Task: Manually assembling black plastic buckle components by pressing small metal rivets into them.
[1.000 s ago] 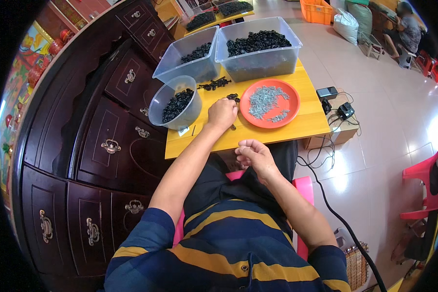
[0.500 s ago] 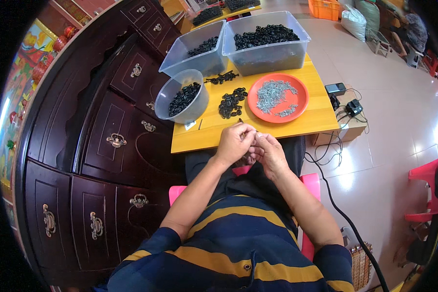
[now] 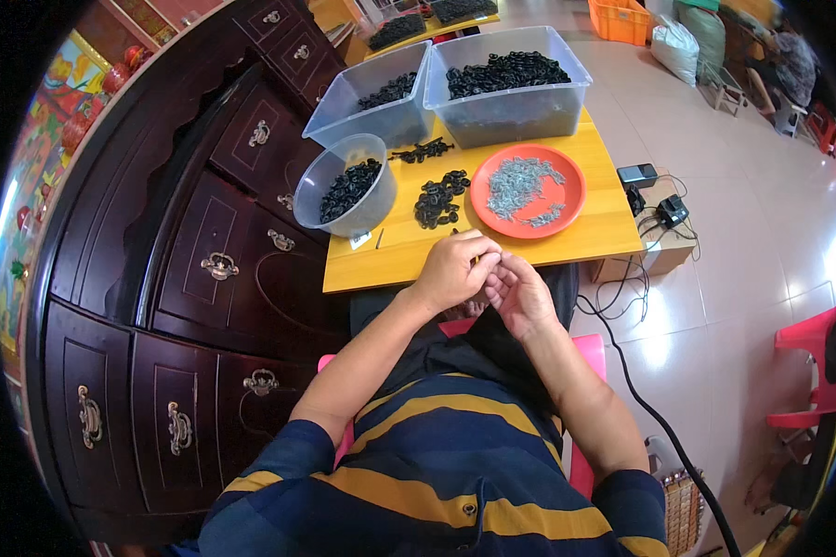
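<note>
Cabinet: dark wooden cabinet (image 3: 186, 278) with metal drawer pulls, filling the left of the scene, its front close against the desk's left edge.
Desk: yellow desk (image 3: 585, 232), far of the person's lap; its near edge lies just beyond both hands.
Large bin: clear plastic bin (image 3: 511, 102) at the far side of the desk, loaded with small black parts.
Second bin: clear plastic bin (image 3: 367, 107) touching the large bin's left side, a thinner layer of black parts inside.
Bowl: round clear bowl (image 3: 344, 186) at the desk's left edge, near of the second bin, partly filled with black parts.
Plate: orange plate (image 3: 567, 200) right of centre, carrying a heap of small grey metal pieces (image 3: 520, 181).
Loose pile: black parts (image 3: 437, 197) lying on the desk between bowl and plate.
Left hand: left hand (image 3: 450, 269) over the desk's near edge, fingers curled and narrow, tips meeting the right hand.
Right hand: right hand (image 3: 520, 295) just right of and touching the left, fingers bent inward.
Held item: something small is pinched where the fingertips meet; too small to identify.
Floor items: dark chargers and cables (image 3: 655, 200) on the tiled floor, right of the desk.
</note>
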Available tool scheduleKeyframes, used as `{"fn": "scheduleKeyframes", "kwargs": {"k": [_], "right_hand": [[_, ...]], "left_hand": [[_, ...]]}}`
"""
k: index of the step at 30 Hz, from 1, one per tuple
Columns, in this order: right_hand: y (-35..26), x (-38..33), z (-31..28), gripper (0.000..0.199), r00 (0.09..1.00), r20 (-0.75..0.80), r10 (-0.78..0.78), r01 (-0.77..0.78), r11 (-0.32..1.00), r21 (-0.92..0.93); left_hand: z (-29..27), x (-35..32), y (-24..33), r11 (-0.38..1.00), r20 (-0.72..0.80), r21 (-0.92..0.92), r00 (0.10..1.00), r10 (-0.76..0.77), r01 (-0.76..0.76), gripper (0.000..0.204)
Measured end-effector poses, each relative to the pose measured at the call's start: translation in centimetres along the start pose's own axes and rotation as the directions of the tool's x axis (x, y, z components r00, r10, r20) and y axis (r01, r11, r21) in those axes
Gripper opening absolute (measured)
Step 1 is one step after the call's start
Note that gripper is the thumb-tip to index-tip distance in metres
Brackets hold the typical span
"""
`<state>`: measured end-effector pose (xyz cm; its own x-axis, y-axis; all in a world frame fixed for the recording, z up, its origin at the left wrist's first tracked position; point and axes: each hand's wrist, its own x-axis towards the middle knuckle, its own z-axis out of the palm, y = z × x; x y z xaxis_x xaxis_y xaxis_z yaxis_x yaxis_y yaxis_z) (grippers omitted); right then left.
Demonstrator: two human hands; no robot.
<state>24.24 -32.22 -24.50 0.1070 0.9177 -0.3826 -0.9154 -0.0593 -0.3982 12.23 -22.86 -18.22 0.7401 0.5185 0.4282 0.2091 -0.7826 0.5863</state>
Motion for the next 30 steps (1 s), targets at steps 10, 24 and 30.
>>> {"fn": "scheduleKeyframes", "kwargs": {"k": [10, 24, 30], "right_hand": [[0.0, -0.3, 0.0, 0.019, 0.998, -0.033, -0.049, 0.050, 0.999, 0.018], [0.6, -0.5, 0.8, 0.018, 0.998, 0.010, 0.055, -0.054, 0.992, -0.112], [0.5, -0.3, 0.7, 0.015, 0.995, 0.072, 0.069, -0.058, 0.988, -0.144]], "left_hand": [[-0.2, 4.8, -0.4, 0.994, 0.100, -0.015, 0.990, -0.103, 0.105, 0.015], [4.5, 11.5, -3.0, 0.898, 0.343, 0.440, 0.924, -0.170, 0.001, 0.011], [4.7, 11.1, -4.5, 0.945, 0.231, 0.326, 0.968, -0.095, 0.015, 0.012]]}}
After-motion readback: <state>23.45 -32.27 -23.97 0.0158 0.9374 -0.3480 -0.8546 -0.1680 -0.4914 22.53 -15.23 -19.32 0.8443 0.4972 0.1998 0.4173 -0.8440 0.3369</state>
